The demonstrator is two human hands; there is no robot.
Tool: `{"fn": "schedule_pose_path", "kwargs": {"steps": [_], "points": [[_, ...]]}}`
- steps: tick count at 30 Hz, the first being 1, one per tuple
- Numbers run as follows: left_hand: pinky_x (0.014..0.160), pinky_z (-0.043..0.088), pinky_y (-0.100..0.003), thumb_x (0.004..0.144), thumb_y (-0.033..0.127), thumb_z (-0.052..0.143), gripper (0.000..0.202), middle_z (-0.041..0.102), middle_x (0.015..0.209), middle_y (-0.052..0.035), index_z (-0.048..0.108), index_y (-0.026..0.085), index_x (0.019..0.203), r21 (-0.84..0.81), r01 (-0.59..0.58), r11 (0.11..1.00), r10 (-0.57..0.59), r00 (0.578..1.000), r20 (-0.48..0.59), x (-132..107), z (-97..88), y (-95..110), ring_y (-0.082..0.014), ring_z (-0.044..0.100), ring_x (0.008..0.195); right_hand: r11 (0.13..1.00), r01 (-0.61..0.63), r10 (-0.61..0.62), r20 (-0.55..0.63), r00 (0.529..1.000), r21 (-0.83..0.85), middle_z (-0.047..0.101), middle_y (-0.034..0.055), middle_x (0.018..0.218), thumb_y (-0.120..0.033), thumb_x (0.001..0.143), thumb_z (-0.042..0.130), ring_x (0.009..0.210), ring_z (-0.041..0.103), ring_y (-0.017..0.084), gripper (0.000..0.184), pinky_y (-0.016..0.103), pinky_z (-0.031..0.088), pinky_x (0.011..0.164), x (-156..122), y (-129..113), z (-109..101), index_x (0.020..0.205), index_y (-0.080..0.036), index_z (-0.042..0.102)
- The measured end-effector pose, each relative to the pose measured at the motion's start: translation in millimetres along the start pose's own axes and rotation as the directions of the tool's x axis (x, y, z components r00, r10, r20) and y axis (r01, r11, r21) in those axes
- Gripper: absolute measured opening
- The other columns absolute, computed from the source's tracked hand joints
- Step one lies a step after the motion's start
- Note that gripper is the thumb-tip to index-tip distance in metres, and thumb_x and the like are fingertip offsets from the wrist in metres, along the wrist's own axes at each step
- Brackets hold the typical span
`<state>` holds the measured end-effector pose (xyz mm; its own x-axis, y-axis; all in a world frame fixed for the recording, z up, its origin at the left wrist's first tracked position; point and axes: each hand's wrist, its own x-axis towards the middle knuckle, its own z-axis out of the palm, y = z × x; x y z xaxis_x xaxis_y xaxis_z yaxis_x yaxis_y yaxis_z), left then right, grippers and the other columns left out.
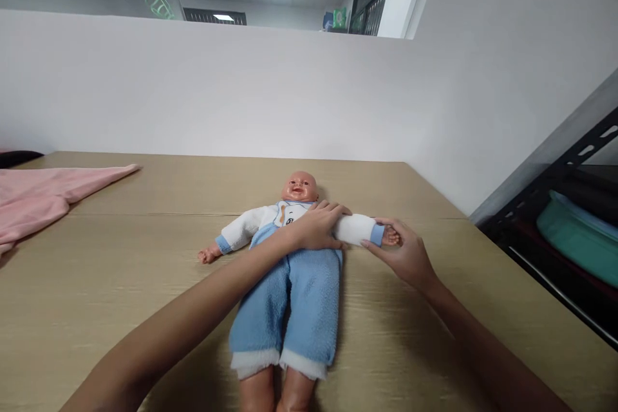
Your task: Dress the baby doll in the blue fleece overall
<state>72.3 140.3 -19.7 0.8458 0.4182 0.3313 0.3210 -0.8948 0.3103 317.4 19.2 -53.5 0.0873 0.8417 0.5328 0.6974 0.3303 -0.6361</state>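
A baby doll (290,270) lies on its back on the wooden table (120,283), head away from me, dressed in a blue and white fleece suit. My left hand (316,225) rests on the doll's chest and upper arm, fingers laid over the white sleeve (355,230). My right hand (403,251) is closed around the doll's small hand at the blue cuff. The doll's other arm lies stretched out to the left, bare hand on the table.
A pink cloth (43,196) lies at the table's far left. A white partition wall (241,84) runs behind the table. A black metal shelf (564,232) with a teal container (579,235) stands at the right.
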Motion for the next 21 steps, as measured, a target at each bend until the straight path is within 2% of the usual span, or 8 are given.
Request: {"fn": "schedule_pose_path", "kwargs": {"steps": [4,7,10,12,15,17,21], "points": [[0.105,0.045,-0.047,0.091,0.037,0.078,0.052,0.068,0.131,-0.0118,0.060,0.023,0.137,0.027,-0.017,0.999,0.019,0.998,-0.054,-7.2,4.1,5.6,-0.0334,0.059,0.116,0.958,-0.059,0.039,0.077,0.996,0.279,0.070,0.0104,0.135,-0.045,0.088,0.086,0.115,0.073,0.030,0.057,0.043,0.063,0.096,-13.8,-30.4,15.1,0.136,-0.028,0.060],[0.104,0.047,-0.046,0.093,0.029,0.073,0.045,0.070,0.127,-0.0109,0.062,0.022,0.136,-0.040,-0.012,0.999,0.006,0.991,-0.133,-15.9,0.8,6.6,-0.0317,0.061,0.114,0.953,-0.026,0.007,0.065,0.998,0.302,0.059,0.0131,0.150,-0.043,0.088,0.087,0.130,0.065,0.032,0.076,0.047,0.061,0.103,-19.7,-28.9,22.4,0.152,-0.030,0.049],[0.104,0.048,-0.045,0.090,0.022,0.071,0.045,0.071,0.127,-0.0112,0.063,0.019,0.134,-0.171,0.025,0.985,-0.067,0.967,-0.247,-25.1,-2.9,2.4,-0.0306,0.062,0.113,0.967,0.011,-0.035,0.088,0.996,0.254,0.047,0.0152,0.162,-0.041,0.088,0.086,0.127,0.065,0.032,0.101,0.051,0.062,0.104,-20.8,-15.2,25.3,0.168,-0.033,0.026],[0.106,0.049,-0.046,0.091,0.024,0.070,0.045,0.071,0.129,-0.0116,0.063,0.020,0.135,-0.283,0.049,0.958,-0.140,0.941,-0.309,-30.9,-3.8,-1.6,-0.0307,0.063,0.116,0.985,0.067,-0.092,0.156,0.983,0.158,0.044,0.0147,0.164,-0.039,0.093,0.080,0.131,0.063,0.032,0.099,0.056,0.058,0.110,-21.4,-7.1,26.6,0.171,-0.034,0.020],[0.113,0.046,-0.047,0.093,0.028,0.069,0.051,0.068,0.140,-0.0128,0.059,0.019,0.142,-0.444,0.071,0.893,-0.255,0.893,-0.370,-37.3,-3.6,-6.9,-0.0317,0.062,0.127,0.985,0.171,-0.163,0.308,0.937,-0.001,0.045,0.0130,0.165,-0.037,0.099,0.070,0.148,0.050,0.035,0.086,0.062,0.046,0.123,-23.8,-3.3,29.7,0.171,-0.035,0.023],[0.118,0.043,-0.048,0.093,0.031,0.068,0.050,0.068,0.143,-0.0131,0.061,0.018,0.141,-0.522,0.078,0.850,-0.325,0.856,-0.402,-40.0,-3.4,-9.5,-0.0320,0.061,0.132,0.973,0.221,-0.179,0.389,0.904,-0.066,0.049,0.0126,0.163,-0.035,0.101,0.066,0.151,0.047,0.035,0.081,0.063,0.042,0.126,-26.3,-6.1,33.1,0.171,-0.035,0.026],[0.119,0.044,-0.047,0.093,0.039,0.068,0.039,0.073,0.134,-0.0129,0.070,0.016,0.125,-0.631,0.109,0.768,-0.473,0.761,-0.445,-44.0,-6.3,-15.0,-0.0320,0.064,0.129,0.968,0.250,-0.217,0.436,0.873,-0.019,0.054,0.0123,0.158,-0.033,0.101,0.065,0.147,0.050,0.035,0.071,0.062,0.044,0.124,-31.9,-19.0,44.4,0.166,-0.035,0.037]]}}
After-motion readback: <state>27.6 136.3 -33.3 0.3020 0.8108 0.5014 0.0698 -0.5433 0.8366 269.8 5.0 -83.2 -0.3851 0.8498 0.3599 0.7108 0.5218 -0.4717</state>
